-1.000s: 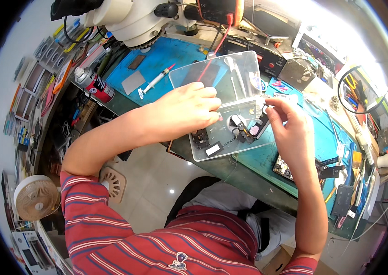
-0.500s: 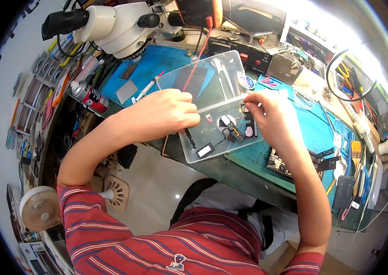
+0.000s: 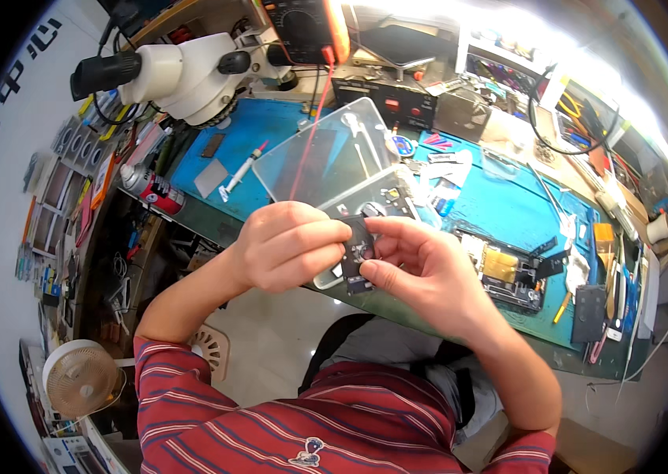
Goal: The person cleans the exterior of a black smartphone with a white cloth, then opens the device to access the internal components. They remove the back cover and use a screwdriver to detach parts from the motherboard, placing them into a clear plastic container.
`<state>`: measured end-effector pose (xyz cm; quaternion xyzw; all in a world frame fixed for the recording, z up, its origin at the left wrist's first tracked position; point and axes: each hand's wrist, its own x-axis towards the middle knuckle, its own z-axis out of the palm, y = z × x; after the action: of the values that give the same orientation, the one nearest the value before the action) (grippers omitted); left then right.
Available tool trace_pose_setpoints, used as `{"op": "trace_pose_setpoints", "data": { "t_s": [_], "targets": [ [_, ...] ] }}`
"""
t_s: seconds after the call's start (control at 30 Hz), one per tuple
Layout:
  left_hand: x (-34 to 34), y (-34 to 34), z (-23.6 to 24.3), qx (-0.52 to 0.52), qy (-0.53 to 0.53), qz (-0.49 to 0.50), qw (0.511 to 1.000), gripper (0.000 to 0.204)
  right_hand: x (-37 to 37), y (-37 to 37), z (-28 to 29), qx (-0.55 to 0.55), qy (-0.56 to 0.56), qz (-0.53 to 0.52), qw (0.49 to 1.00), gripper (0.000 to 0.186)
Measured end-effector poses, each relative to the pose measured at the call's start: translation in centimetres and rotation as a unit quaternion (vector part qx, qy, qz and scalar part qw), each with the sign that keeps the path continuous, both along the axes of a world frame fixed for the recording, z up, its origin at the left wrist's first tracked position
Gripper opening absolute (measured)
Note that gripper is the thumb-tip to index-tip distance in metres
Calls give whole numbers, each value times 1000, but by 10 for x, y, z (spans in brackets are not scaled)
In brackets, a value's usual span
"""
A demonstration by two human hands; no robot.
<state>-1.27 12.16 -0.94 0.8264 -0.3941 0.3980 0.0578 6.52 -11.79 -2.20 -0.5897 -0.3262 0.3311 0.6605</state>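
Both hands meet in front of a clear plastic box (image 3: 275,170) standing open on the bench. Between them is a flat black plastic phone part (image 3: 355,261) with small metallic spots. My left hand (image 3: 290,246) pinches it near its upper left edge, fingers curled. My right hand (image 3: 429,265) grips the other side, thumb in front and fingers at the edge. Small loose parts lie in the box, partly hidden behind the hands. To the right, an opened phone (image 3: 519,276) with a gold-coloured patch lies on the blue mat (image 3: 500,189).
A white microscope (image 3: 180,79) stands at the back left, with an orange-edged multimeter (image 3: 302,31) beside it. A syringe (image 3: 243,171) and a spray can (image 3: 151,188) sit at left. Tweezers, brushes and a black battery-like slab (image 3: 589,314) lie at right. A fan (image 3: 81,377) stands lower left.
My hands were apart over the box, the right one at its right side. Now they have come together nearer to me, with the black phone part held between them. The view has shifted slightly.
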Motion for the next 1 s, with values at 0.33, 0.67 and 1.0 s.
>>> {"op": "trace_pose_setpoints", "data": {
  "t_s": [0.33, 0.67, 1.0],
  "targets": [
    [-54, -111, -40, -495, 603, -49, 624, 49, -87, -101, -43, -46, -177, -220, 958, 38],
    [-26, -133, -45, -529, 623, -25, 575, 30, -73, -118, -47, -93, -526, -204, 820, 39],
    [2, -131, -57, -362, 370, 58, 854, 39, -55, -141, -38, -164, -583, -237, 760, 35]
  ]
}}
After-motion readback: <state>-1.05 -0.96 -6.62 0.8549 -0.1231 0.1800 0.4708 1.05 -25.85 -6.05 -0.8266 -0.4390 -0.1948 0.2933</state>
